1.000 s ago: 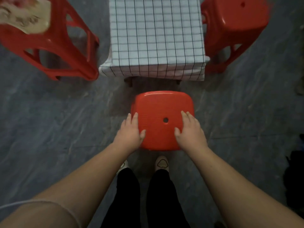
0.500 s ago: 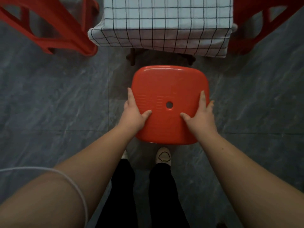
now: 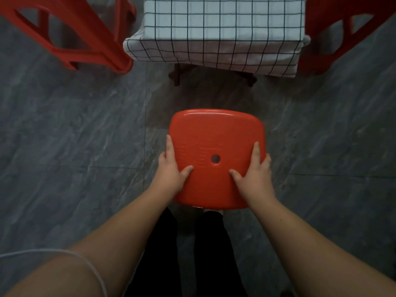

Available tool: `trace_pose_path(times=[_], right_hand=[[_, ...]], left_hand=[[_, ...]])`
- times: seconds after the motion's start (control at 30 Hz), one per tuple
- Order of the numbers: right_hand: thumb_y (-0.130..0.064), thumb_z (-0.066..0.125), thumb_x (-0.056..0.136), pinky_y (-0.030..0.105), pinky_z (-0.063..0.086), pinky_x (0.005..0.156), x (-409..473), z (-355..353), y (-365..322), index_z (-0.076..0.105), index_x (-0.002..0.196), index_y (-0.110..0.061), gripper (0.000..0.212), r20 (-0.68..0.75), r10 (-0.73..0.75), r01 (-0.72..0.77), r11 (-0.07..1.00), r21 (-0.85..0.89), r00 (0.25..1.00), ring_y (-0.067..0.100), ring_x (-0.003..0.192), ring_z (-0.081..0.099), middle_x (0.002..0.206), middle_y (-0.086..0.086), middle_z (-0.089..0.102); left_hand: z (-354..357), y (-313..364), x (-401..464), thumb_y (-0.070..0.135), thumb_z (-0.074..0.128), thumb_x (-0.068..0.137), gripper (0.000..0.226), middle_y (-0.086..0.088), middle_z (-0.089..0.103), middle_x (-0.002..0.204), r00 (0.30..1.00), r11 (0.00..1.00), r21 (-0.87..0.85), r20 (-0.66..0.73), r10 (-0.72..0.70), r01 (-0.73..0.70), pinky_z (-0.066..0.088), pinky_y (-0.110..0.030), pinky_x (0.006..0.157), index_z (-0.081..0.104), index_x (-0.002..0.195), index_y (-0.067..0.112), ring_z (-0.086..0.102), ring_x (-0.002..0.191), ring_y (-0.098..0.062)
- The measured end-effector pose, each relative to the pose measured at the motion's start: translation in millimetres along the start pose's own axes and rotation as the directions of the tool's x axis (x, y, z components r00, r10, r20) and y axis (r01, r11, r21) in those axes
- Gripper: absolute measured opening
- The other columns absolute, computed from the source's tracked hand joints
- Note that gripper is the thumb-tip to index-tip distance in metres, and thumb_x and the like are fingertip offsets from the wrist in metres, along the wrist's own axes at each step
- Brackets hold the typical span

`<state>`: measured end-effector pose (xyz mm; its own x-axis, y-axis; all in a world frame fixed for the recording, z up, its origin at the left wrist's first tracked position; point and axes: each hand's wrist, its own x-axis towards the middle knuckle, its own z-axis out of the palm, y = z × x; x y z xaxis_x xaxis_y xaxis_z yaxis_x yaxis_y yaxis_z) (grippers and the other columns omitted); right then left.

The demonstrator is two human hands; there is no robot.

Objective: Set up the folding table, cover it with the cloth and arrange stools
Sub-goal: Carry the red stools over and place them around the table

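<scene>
- Stool (image 3: pixel 216 142): red plastic, square seat w/ rounded corners, glossy, small round hole near centre, faint ribbed texture across the middle. Seen from straight above, legs hidden under the seat.
- It sits in front of the person, between their legs (image 3: pixel 188 249) and the table (image 3: pixel 222 18), apart from the table edge.
- Left hand (image 3: pixel 171 174) grasps the seat's left edge: thumb lies on top, fingers run along and over the side.
- Right hand (image 3: pixel 255 176) grasps the right edge the same way, thumb on top pointing inward, fingers along the rim.
- Can't tell if the stool rests on the floor (image 3: pixel 64 146) or is lifted.
- Table is covered w/ cloth (image 3: pixel 214 50), white w/ dark grid lines, hanging over the near edge; corners droop a bit. Dark table feet (image 3: pixel 175 76) show below the hem.
- No containers in view.
- 2nd stool (image 3: pixel 85 39), red, stands at upper left, just beside the table corner; 3rd stool (image 3: pixel 334 28), red, at upper right, close against the cloth.
- Floor is grey marbled tile w/ visible seams.
- Thin white cord (image 3: pixel 90 264) crosses the left forearm at bottom left.
- Black trousers below the seat; a pale shoe tip barely shows under its near edge.
</scene>
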<state>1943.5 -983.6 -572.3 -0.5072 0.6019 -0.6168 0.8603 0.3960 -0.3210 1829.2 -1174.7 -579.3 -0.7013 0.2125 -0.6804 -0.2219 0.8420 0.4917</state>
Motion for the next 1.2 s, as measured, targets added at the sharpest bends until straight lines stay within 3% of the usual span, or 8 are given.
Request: trace_pose_path(times=[0.4, 0.73, 0.97, 1.07, 1.2], right_hand=[[-0.042, 0.071, 0.088, 0.05, 0.025, 0.118, -20.1, 13.1, 7.8, -0.01, 0.159, -0.033, 0.108, 0.008, 0.004, -0.004, 1.0, -0.03, 1.0, 0.048, 0.146, 0.02, 0.162, 0.029, 0.0], [-0.044, 0.07, 0.089, 0.051, 0.026, 0.118, -27.4, 18.0, 13.7, -0.012, 0.159, -0.033, 0.108, 0.011, -0.002, 0.002, 0.999, -0.054, 1.0, 0.048, 0.146, 0.019, 0.162, 0.029, -0.002], [-0.045, 0.068, 0.09, 0.05, 0.027, 0.117, -24.7, 14.3, 14.7, -0.016, 0.158, -0.035, 0.108, 0.052, 0.009, -0.003, 0.994, -0.114, 0.999, 0.048, 0.145, 0.021, 0.163, 0.027, -0.005], [-0.044, 0.063, 0.093, 0.05, 0.027, 0.118, -27.6, 0.7, 12.0, -0.007, 0.16, -0.032, 0.098, 0.091, 0.007, 0.009, 0.985, -0.175, 0.996, 0.045, 0.146, 0.021, 0.165, 0.022, -0.005], [-0.043, 0.056, 0.095, 0.048, 0.028, 0.119, -52.4, -31.8, -6.7, 0.012, 0.161, -0.02, 0.082, 0.118, -0.101, 0.129, 0.958, -0.258, 0.988, 0.035, 0.15, 0.017, 0.167, 0.015, 0.005]], left_hand=[[7.9, -16.3, -15.4, 0.035, 0.069, 0.09, 0.112, -0.02, 0.022, 0.154, 1.0, 0.998, 0.058, 0.016, -0.008, 0.007, 0.037, -0.049, 0.111, -0.024, 0.152, 0.038, 0.047, 0.13, -0.036], [8.7, -22.7, -21.5, 0.037, 0.068, 0.091, 0.111, -0.02, 0.025, 0.152, 1.0, 0.997, 0.082, 0.027, -0.012, 0.01, 0.037, -0.046, 0.109, -0.025, 0.153, 0.037, 0.049, 0.128, -0.033], [4.4, -23.4, -21.6, 0.046, 0.063, 0.091, 0.111, -0.02, 0.023, 0.153, 0.998, 0.981, 0.195, 0.069, -0.016, 0.002, 0.042, -0.051, 0.106, -0.033, 0.148, 0.038, 0.049, 0.128, -0.035], [-8.5, -15.0, -24.6, 0.049, 0.059, 0.092, 0.104, -0.018, 0.021, 0.159, 0.997, 0.944, 0.328, 0.065, -0.046, 0.022, 0.04, -0.052, 0.108, -0.024, 0.153, 0.034, 0.042, 0.135, -0.038], [-36.5, 11.5, -52.4, 0.048, 0.048, 0.097, 0.083, -0.014, 0.013, 0.164, 0.998, 0.902, 0.431, 0.061, -0.032, 0.002, 0.036, -0.054, 0.11, -0.005, 0.158, 0.028, 0.032, 0.142, -0.037]])
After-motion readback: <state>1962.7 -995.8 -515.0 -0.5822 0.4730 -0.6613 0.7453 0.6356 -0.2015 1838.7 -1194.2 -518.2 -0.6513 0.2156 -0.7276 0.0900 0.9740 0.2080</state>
